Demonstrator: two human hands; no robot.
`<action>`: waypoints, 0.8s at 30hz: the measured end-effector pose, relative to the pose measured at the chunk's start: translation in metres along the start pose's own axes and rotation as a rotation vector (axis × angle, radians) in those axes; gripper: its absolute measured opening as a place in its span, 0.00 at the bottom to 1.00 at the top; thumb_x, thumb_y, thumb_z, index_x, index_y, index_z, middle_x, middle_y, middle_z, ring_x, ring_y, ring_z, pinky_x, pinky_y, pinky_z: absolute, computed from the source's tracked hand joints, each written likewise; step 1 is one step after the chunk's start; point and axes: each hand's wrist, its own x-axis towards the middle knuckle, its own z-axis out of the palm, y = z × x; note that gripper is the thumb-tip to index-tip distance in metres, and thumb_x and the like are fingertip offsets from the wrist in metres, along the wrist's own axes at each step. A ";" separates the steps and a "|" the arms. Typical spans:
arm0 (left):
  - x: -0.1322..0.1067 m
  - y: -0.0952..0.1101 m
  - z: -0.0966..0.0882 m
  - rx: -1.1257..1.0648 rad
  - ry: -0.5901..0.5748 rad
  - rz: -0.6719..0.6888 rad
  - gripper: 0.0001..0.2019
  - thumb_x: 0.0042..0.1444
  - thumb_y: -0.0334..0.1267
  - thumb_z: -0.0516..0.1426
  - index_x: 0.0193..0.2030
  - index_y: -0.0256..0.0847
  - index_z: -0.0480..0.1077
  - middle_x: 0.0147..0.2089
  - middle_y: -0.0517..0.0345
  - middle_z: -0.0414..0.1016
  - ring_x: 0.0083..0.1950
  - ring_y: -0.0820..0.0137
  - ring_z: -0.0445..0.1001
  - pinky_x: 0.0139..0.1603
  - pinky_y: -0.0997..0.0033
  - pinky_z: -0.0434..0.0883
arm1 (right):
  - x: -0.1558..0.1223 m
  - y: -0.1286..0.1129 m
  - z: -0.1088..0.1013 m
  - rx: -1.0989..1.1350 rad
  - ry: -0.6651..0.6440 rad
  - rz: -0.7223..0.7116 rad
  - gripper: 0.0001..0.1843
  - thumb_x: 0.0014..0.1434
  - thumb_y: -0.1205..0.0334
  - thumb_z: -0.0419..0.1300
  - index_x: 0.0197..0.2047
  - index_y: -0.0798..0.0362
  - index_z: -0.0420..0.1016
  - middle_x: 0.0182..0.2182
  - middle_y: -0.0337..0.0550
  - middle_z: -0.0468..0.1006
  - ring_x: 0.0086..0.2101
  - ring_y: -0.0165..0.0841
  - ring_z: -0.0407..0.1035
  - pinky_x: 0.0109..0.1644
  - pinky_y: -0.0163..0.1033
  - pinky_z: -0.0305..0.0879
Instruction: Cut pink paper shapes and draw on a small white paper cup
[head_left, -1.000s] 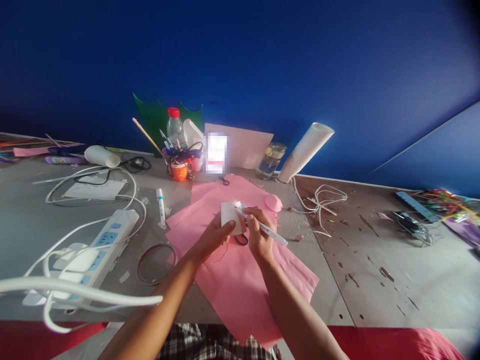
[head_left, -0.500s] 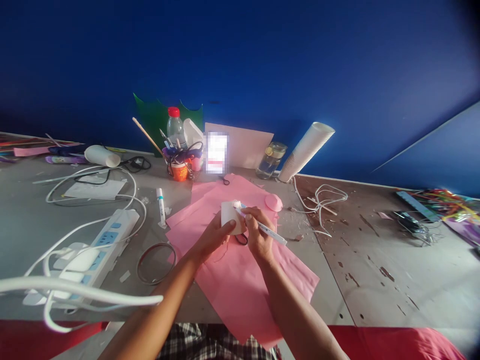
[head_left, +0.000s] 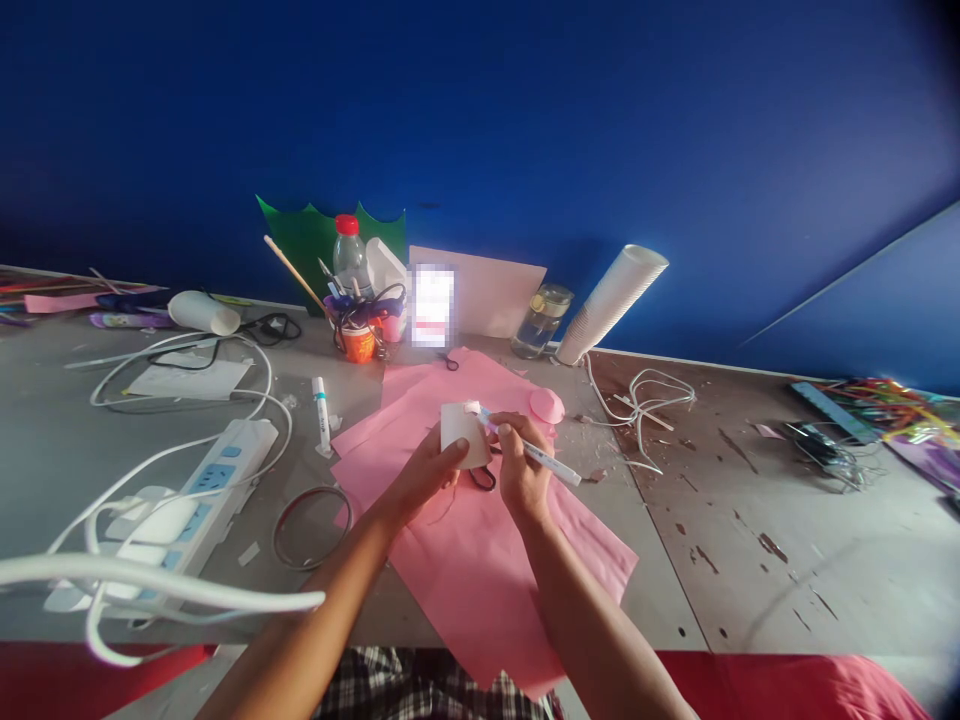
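My left hand (head_left: 433, 468) is closed on a small white paper piece (head_left: 463, 430), its thumb across the front; I cannot tell if it is flat or curved. My right hand (head_left: 523, 465) grips a white marker (head_left: 553, 464) slantwise, its tip end near the piece's upper right edge. A small whitish bit shows at that edge, too small to name. Both hands are above pink paper sheets (head_left: 480, 580). Below the piece a dark scissor handle (head_left: 484, 480) sticks out. A round pink paper shape (head_left: 547, 406) lies to the right.
A power strip (head_left: 206, 500) with white cables lies left, near a capped marker (head_left: 321, 410) and a tape ring (head_left: 311, 527). At the back stand a pen holder (head_left: 358, 345), a glowing screen (head_left: 433, 305), a water jar (head_left: 541, 320) and leaning stacked paper cups (head_left: 611, 303).
The marker's rear end has moved slightly right and up with my right hand. My left hand and the paper piece stay nearly in place. The green sheet at the back leans further left.
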 end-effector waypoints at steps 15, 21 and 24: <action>0.000 -0.004 -0.002 -0.006 0.008 0.006 0.34 0.52 0.60 0.64 0.59 0.39 0.69 0.33 0.60 0.69 0.25 0.77 0.56 0.25 0.74 0.55 | 0.002 0.015 0.001 0.267 0.029 0.104 0.13 0.62 0.53 0.58 0.35 0.52 0.79 0.24 0.38 0.73 0.27 0.32 0.68 0.31 0.37 0.68; 0.002 -0.006 -0.002 -0.013 -0.015 0.018 0.35 0.51 0.60 0.65 0.58 0.38 0.68 0.34 0.57 0.73 0.24 0.78 0.57 0.24 0.74 0.54 | -0.001 0.012 -0.001 0.224 0.011 0.046 0.09 0.61 0.54 0.60 0.39 0.50 0.77 0.28 0.37 0.75 0.29 0.32 0.69 0.33 0.37 0.68; 0.003 -0.007 -0.002 -0.017 -0.028 0.028 0.35 0.51 0.60 0.65 0.58 0.37 0.68 0.30 0.59 0.72 0.24 0.77 0.59 0.24 0.74 0.53 | -0.002 0.008 -0.001 0.164 0.004 0.024 0.08 0.61 0.55 0.59 0.36 0.49 0.75 0.26 0.36 0.74 0.27 0.32 0.68 0.31 0.37 0.66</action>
